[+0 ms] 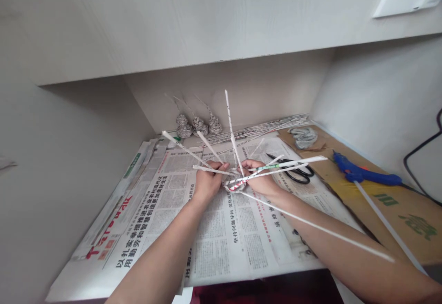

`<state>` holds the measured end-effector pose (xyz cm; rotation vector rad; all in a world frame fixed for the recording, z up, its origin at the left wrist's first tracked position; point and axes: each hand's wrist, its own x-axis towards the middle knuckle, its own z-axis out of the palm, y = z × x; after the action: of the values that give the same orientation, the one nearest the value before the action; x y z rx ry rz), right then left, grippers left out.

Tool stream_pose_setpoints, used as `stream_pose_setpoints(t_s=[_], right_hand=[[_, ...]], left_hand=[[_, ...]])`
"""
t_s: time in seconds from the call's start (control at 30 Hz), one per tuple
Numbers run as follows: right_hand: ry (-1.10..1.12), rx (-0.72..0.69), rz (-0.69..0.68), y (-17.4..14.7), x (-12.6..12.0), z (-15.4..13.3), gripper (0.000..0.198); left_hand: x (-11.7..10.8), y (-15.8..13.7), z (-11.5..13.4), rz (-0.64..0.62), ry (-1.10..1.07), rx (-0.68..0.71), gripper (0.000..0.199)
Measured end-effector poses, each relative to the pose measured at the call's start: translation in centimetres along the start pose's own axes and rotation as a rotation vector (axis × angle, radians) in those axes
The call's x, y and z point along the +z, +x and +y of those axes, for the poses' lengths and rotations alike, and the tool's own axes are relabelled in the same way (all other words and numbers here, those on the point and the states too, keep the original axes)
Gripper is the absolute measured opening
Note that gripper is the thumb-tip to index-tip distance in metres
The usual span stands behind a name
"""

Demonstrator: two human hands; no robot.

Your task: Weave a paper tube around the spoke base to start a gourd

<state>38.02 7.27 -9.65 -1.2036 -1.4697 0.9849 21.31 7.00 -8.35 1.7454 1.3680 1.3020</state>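
Between my two hands is a small round weaving of rolled newspaper tubes [235,184], with several long paper tubes sticking out of it in all directions. My left hand [209,178] grips its left side, fingers closed. On the right side, my right hand [257,175] is closed on it too, its fingers partly hidden behind the crossing tubes. One long white tube [317,226] runs from the weaving down across my right forearm. Black-handled scissors [299,171] lie just right of my right hand.
Newspaper sheets [155,216] cover the table. Three woven gourd shapes [199,126] stand at the back left, near a pile of loose paper tubes [276,127]. A blue glue gun [366,170] and a crumpled grey cloth [303,137] lie on cardboard [390,212] at right. An overhanging white panel [193,23] is above.
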Motion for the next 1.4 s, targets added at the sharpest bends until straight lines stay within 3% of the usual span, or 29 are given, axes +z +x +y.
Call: stream_pose_setpoints(t_s=[0.13,0.23,0.33,0.4,0.7,0.8,1.0,1.1,1.27,1.4], right_hand=[[0.003,-0.006,-0.07,-0.2,-0.1,-0.2,0.017],[-0.03,-0.022,-0.061,0.0,-0.4,0.0,0.014],[-0.01,0.009,-0.035,0.6,-0.7,0.7,0.015],[0.022,0.025,-0.02,0.9,-0.8,1.2,0.017],[-0.014,-0.01,-0.03,0.8,-0.8,0.9,0.016],[0.013,0.003,-0.029,0.5,-0.4,0.5,0.014],[0.005,-0.001,-0.098,-0.5,0.5,0.0,0.014],[0.008,0.009,-0.07,-0.6,0.6,0.0,0.013],[-0.006,-0.039,-0.089,-0.8,0.4,-0.6,0.015],[-0.088,-0.096,-0.056,-1.0,0.3,-0.6,0.013]], left_hand=[[-0.2,0.1,0.1,-0.073,-0.012,0.025,0.028],[-1.1,0.6,0.2,-0.26,-0.178,-0.071,0.025],[-2.5,1.1,0.1,-0.478,-0.391,-0.19,0.051],[-3.3,1.3,0.1,-0.522,-0.457,-0.199,0.059],[-3.2,1.0,0.9,-0.516,-0.387,-0.267,0.049],[-2.4,0.7,0.3,-0.422,-0.213,-0.249,0.036],[-0.8,-0.5,0.1,-0.202,0.242,-0.025,0.012],[-0.6,-0.8,0.9,-0.157,0.411,0.033,0.011],[-0.7,-0.9,1.4,-0.131,0.36,-0.002,0.015],[-0.6,-1.0,1.2,-0.122,0.469,-0.021,0.022]])
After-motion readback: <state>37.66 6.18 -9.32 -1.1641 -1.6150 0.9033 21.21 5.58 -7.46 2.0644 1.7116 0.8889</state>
